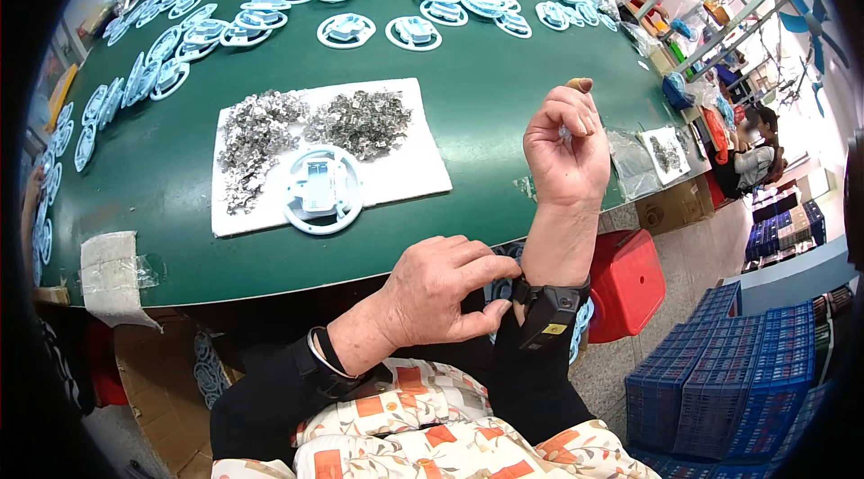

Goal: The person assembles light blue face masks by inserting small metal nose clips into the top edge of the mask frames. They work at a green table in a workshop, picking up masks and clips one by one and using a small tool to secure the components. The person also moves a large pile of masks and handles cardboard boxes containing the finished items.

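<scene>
My left hand (432,290) reaches across my lap, its thumb and index finger pinching the black strap (520,288) of a dark device (551,312) on my right wrist. Raised over the table's front edge, my right hand (569,146) is turned palm up with fingers curled in. A small shiny bit shows at its fingers, too little to identify. To the left, a white board (418,159) bears two heaps of small metal pieces (261,132) (364,123). A light-blue plastic wheel-shaped part (319,189) lies at the board's front edge.
Many similar light-blue parts (414,31) lie across the far and left green table (486,101). At the right edge is another white card with metal bits (666,153). A red stool (628,285) and stacked blue crates (729,371) stand on the right. Other people sit farther off.
</scene>
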Action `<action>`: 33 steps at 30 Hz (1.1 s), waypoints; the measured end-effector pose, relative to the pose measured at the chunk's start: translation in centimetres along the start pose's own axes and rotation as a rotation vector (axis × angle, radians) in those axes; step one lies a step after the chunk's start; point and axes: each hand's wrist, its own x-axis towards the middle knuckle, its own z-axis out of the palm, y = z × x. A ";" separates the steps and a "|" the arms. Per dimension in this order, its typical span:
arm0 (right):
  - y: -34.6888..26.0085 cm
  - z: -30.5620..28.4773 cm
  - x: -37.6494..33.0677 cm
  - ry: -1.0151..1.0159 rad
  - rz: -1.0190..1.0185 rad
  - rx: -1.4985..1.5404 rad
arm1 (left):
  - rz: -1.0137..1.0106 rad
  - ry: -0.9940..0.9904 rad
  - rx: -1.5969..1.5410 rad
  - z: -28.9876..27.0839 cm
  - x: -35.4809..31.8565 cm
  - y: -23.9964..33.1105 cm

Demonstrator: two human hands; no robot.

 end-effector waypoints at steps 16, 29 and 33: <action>4.8 -4.8 -13.2 -0.062 0.312 -1.458 | -0.542 0.623 -1.284 -12.9 10.0 -1.7; 9.7 -9.0 -13.2 -0.042 0.678 -0.718 | -0.471 0.228 -1.423 -9.6 11.3 3.7; 10.7 -9.1 -14.1 0.088 0.786 -0.640 | -0.430 0.204 -1.330 -9.7 11.1 4.1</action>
